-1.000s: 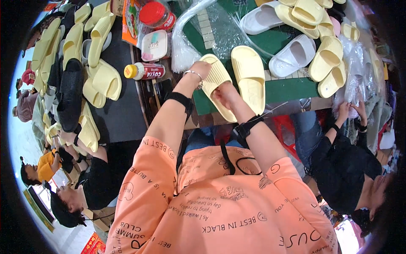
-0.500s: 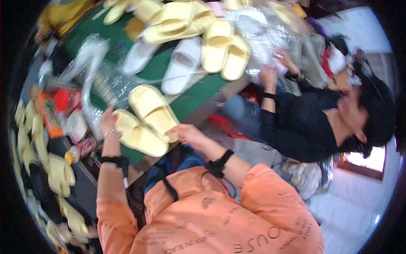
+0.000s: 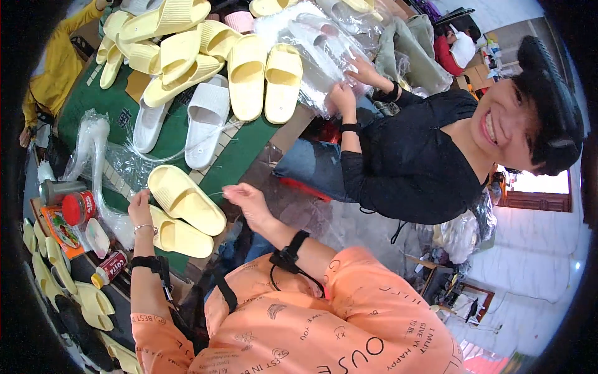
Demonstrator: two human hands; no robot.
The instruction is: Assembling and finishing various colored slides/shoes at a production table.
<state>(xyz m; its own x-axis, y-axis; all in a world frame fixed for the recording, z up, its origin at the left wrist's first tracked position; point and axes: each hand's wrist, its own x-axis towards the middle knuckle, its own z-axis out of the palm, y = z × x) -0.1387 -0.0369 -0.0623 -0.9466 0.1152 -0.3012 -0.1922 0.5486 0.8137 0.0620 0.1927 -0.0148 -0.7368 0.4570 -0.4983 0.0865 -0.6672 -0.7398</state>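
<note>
Two pale yellow slippers lie side by side on the green table (image 3: 246, 156) near its front edge. My left hand (image 3: 141, 210) grips the heel end of the nearer yellow slipper (image 3: 182, 237). The other yellow slipper (image 3: 187, 198) lies just beyond it. My right hand (image 3: 246, 201) hovers off the table's edge to the right of that slipper, its fingers loosely apart, holding nothing that I can make out. Both wrists wear black bands.
A pair of white slippers (image 3: 202, 121) and several yellow ones (image 3: 248, 75) cover the table's far part. Clear plastic bags (image 3: 99, 162) lie left. A red-lidded jar (image 3: 79, 207) and a bottle (image 3: 109, 268) stand nearby. A person in black (image 3: 411, 156) handles bagged slippers (image 3: 324, 50) at the right.
The view has swung toward the person in black. My right hand has come off the slipper and moved right past the table's edge; my left hand stays at the slippers.
</note>
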